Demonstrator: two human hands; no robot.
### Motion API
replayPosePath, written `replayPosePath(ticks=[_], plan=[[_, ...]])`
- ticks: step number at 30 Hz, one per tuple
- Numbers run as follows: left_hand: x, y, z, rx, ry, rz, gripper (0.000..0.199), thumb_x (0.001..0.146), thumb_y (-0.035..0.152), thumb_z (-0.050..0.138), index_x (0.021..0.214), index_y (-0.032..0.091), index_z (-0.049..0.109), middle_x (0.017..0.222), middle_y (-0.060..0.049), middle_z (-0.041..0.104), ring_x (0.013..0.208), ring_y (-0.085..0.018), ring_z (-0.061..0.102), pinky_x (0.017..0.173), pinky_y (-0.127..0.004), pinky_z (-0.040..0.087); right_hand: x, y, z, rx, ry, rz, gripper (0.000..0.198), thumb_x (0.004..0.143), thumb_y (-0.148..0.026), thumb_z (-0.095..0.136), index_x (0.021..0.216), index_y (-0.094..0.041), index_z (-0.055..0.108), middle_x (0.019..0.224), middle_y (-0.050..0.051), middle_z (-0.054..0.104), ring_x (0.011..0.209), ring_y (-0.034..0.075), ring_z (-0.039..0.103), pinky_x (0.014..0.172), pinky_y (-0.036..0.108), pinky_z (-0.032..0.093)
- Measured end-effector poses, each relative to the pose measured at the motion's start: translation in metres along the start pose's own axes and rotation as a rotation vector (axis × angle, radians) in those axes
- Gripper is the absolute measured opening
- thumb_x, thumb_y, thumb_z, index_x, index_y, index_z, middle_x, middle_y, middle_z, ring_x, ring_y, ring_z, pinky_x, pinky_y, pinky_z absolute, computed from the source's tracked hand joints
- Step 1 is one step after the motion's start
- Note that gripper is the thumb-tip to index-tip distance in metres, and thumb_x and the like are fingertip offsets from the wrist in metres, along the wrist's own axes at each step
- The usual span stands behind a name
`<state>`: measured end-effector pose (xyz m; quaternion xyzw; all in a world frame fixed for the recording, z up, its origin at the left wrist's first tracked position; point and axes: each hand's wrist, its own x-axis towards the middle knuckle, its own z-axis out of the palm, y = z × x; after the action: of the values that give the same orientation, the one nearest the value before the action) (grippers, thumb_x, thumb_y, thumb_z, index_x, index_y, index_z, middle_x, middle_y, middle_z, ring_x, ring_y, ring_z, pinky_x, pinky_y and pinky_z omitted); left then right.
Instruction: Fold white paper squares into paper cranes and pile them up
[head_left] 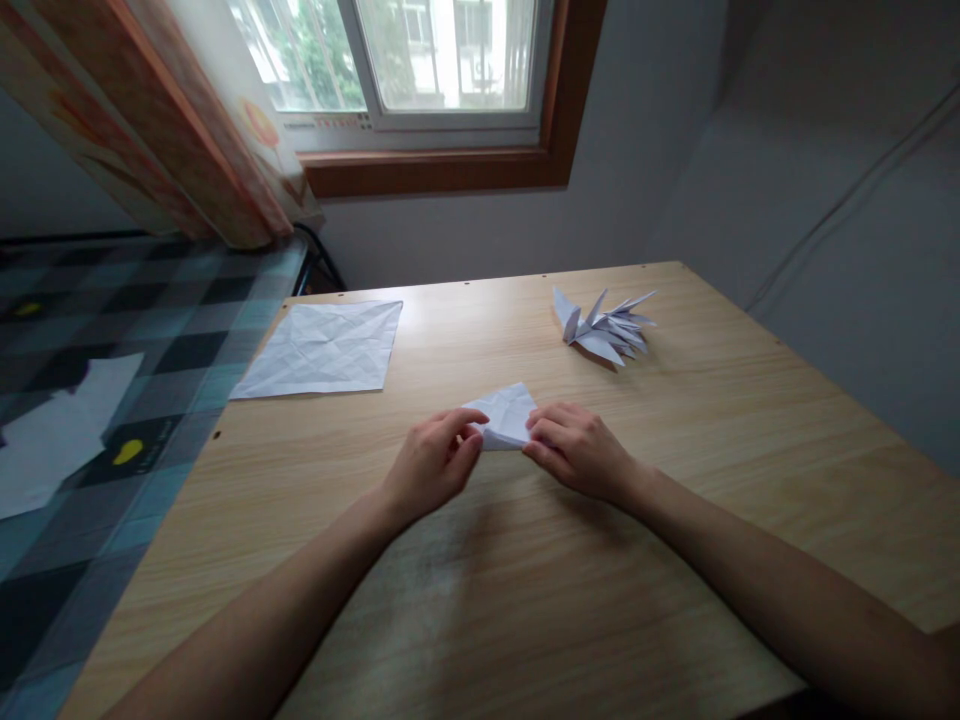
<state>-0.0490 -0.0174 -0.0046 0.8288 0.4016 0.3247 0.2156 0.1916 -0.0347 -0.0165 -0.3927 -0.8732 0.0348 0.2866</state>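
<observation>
Folded white paper (pixel 508 413), one, is pinched at opposite ends by left hand (pixel 433 455) and right hand (pixel 579 447), near edge laid crosswise between them, neither closer.

Folded paper (pixel 506 412) partly hidden by fingers (pixel 550 434), window (pixel 454 65) cropped; curtain (pixel 191 130) cropped

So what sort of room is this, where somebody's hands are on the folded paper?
Probably a bedroom at home. There's what looks like a bed with a checked cover beside the wooden table, and a flowered curtain hangs by the window.
</observation>
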Motion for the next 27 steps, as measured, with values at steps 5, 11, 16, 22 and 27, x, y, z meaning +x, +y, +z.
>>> replayPosePath(ticks=[5,11,16,22,27], plan=[[0.0007,0.0005,-0.0006,0.012,-0.004,0.04,0.016,0.091,0.02,0.053,0.099,0.017,0.067,0.082,-0.003,0.068,0.056,-0.008,0.058,0.055,-0.02,0.047,0.0,0.0007,0.0004,0.003,-0.006,-0.006,0.015,0.095,-0.024,0.053,0.084,-0.018,0.06,0.095,0.01,0.07,0.091,0.023,0.063,0.083,0.036,0.049],[0.0006,-0.0021,0.0017,0.063,0.02,0.042,0.01,0.088,0.017,0.056,0.095,0.017,0.063,0.079,-0.001,0.066,0.059,-0.01,0.058,0.057,-0.022,0.047,0.0004,-0.0002,0.0002,-0.018,-0.013,0.006,0.013,0.094,-0.024,0.055,0.083,-0.019,0.059,0.094,0.01,0.07,0.089,0.023,0.063,0.081,0.036,0.048],[0.0032,-0.0028,0.0008,0.181,0.003,0.081,0.009,0.086,0.015,0.058,0.078,0.018,0.059,0.076,-0.002,0.062,0.072,-0.016,0.059,0.064,-0.026,0.048,0.0,0.0023,0.0021,-0.005,-0.007,0.044,0.007,0.093,-0.015,0.053,0.094,-0.018,0.06,0.09,0.008,0.07,0.086,0.022,0.063,0.08,0.034,0.049],[0.0031,-0.0036,0.0009,0.324,-0.04,0.201,0.014,0.093,0.02,0.056,0.091,0.02,0.07,0.095,-0.006,0.07,0.089,-0.021,0.059,0.08,-0.035,0.05,-0.0004,0.0055,0.0047,-0.108,-0.008,-0.123,0.019,0.093,-0.01,0.054,0.098,-0.02,0.068,0.101,0.007,0.072,0.094,0.021,0.064,0.084,0.035,0.05],[0.0008,-0.0072,0.0034,0.391,-0.089,0.348,0.02,0.092,0.016,0.056,0.1,0.023,0.072,0.111,-0.004,0.073,0.099,-0.022,0.06,0.087,-0.038,0.049,0.0027,0.0,0.0038,-0.187,-0.037,-0.302,0.023,0.095,-0.013,0.053,0.114,-0.018,0.067,0.118,0.008,0.072,0.109,0.024,0.063,0.087,0.038,0.051]])
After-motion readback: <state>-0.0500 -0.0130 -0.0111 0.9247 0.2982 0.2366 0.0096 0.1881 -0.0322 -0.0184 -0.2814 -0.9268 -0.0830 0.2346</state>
